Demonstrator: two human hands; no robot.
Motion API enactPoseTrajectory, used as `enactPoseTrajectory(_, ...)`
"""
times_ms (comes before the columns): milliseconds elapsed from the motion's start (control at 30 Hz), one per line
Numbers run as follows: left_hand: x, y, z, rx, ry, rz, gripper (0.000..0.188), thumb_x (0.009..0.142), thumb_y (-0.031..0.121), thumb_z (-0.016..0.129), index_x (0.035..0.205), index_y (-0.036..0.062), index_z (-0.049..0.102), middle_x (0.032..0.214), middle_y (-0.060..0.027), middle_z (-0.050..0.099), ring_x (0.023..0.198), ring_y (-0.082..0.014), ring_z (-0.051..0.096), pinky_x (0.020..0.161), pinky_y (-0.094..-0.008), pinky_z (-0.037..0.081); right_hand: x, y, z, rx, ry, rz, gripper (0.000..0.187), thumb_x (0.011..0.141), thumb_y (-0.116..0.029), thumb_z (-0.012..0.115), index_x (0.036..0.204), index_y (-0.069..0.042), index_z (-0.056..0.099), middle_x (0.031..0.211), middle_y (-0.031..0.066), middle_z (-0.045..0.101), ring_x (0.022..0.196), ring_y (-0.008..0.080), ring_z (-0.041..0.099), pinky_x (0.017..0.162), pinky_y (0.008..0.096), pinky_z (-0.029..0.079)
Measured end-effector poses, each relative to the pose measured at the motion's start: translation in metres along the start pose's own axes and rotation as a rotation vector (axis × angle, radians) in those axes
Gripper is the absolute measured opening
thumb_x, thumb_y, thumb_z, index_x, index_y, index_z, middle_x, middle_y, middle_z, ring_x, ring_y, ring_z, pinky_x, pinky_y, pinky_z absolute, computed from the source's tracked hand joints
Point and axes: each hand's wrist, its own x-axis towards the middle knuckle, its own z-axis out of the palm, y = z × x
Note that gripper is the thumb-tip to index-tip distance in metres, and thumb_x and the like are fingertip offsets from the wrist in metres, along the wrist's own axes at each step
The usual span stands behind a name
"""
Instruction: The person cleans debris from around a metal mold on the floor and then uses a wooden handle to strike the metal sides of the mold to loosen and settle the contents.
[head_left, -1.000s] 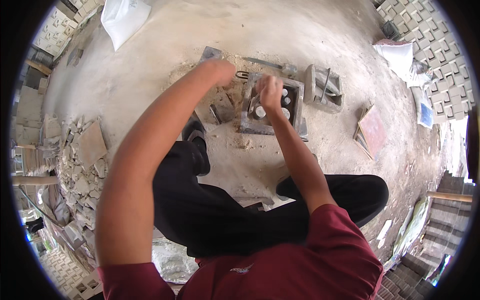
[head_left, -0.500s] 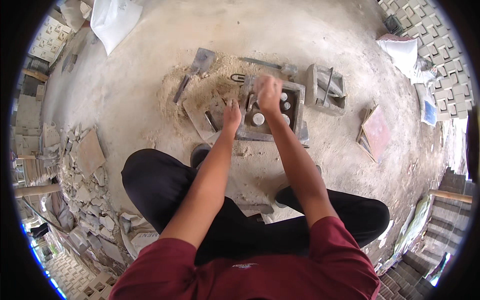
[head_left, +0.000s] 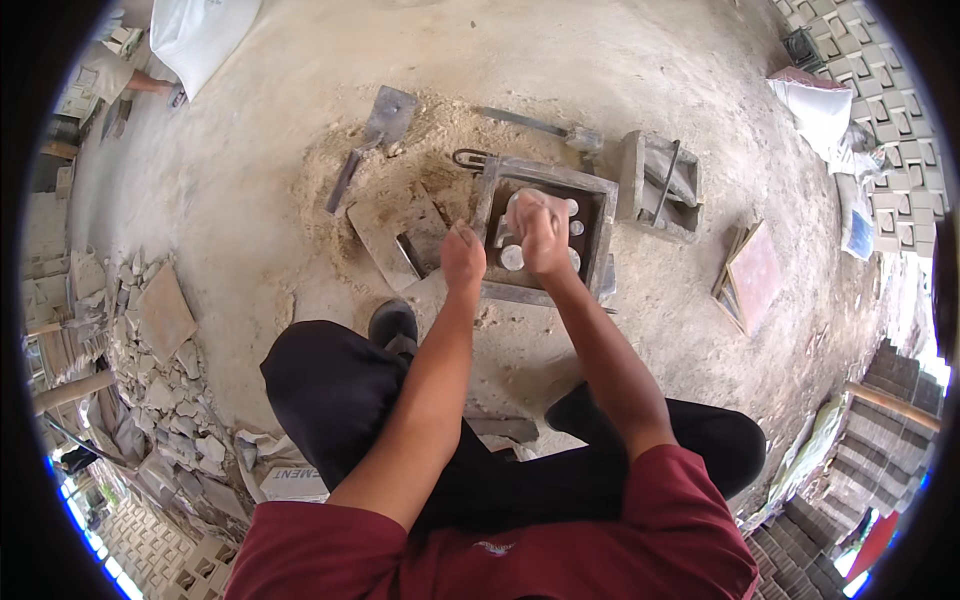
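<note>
- Spreading across the whole view: bare sandy ground [head_left: 300,130], with a heap of loose sand under the work and broken slabs [head_left: 160,320] piling up along the left edge.
- Lying in the middle, just ahead of the knees: a square metal mould frame [head_left: 545,225], sitting flat on the sand, open side facing up, one wire handle sticking out at its far left corner; no clear long axis, being nearly square, sides running roughly parallel to the body.
- Showing inside the frame: pale round plugs [head_left: 512,257], standing on end, axes pointing straight up.
- Resting just right of the frame: a second, smaller metal box [head_left: 660,185] with a rod across it.
- Lying left of the frame: a flat metal plate [head_left: 395,235], and farther off a flat-bladed shovel [head_left: 365,140], handle pointing toward the lower left.
- Leaning farther right: a reddish tile [head_left: 755,275].
- Reaching down into the frame: right hand [head_left: 540,235], curled shut around something pale, seemingly one of the plugs; exactly what, hard telling.
- Hovering at the frame's near left corner: left hand [head_left: 463,255], fingers folded loosely; whether gripping the rim or merely touching it, not telling from here.
- Judging the step: seating or adjusting the inserts inside the mould, filling not yet begun.
- Calling next for: steadying the frame and setting the held piece upright among the others.
</note>
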Motion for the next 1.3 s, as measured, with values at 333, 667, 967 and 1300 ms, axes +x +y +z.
enactPoseTrajectory(333, 0.0, 0.003, -0.003, 0.017, 0.059, 0.036, 0.048, 0.098, 0.032, 0.033, 0.096, -0.0066, 0.062, 0.094, -0.0318, 0.062, 0.093, -0.0485, 0.057, 0.079, -0.0532, 0.044, 0.02, -0.054, 0.009, -0.143, 0.154, -0.017, 0.059, 0.103, -0.043, 0.029, 0.055, -0.01, 0.036, 0.049, -0.0009, 0.038, 0.043, 0.0106, 0.034, 0.041, 0.0277, 0.028)
enactPoseTrajectory(667, -0.001, 0.007, -0.006, 0.114, 0.067, -0.049, 0.047, 0.097, 0.03, 0.035, 0.092, -0.0059, 0.064, 0.09, -0.0308, 0.063, 0.088, -0.0472, 0.06, 0.077, -0.0528, 0.047, -0.029, -0.069, 0.01, -0.117, 0.49, -0.209, 0.051, 0.103, -0.04, 0.032, 0.064, -0.007, 0.035, 0.057, 0.0019, 0.041, 0.054, 0.0086, 0.035, 0.05, 0.024, 0.03)
enactPoseTrajectory(967, -0.007, 0.018, -0.002, 0.112, 0.081, -0.109, 0.044, 0.096, 0.031, 0.036, 0.094, -0.0031, 0.065, 0.094, -0.0283, 0.064, 0.091, -0.0456, 0.06, 0.08, -0.0521, 0.048, -0.031, -0.065, 0.002, -0.256, 0.532, -0.3, 0.043, 0.104, -0.032, 0.034, 0.072, -0.004, 0.038, 0.066, 0.0, 0.04, 0.062, 0.0101, 0.037, 0.057, 0.0246, 0.033)
enactPoseTrajectory(1300, -0.003, 0.014, -0.006, 0.141, 0.101, -0.065, 0.045, 0.095, 0.031, 0.037, 0.088, -0.0039, 0.065, 0.088, -0.0281, 0.064, 0.088, -0.0467, 0.06, 0.077, -0.052, 0.048, -0.015, -0.033, -0.002, -0.315, 0.347, -0.195, 0.041, 0.102, -0.034, 0.041, 0.075, -0.003, 0.045, 0.066, -0.001, 0.042, 0.063, 0.0074, 0.037, 0.055, 0.0253, 0.033)
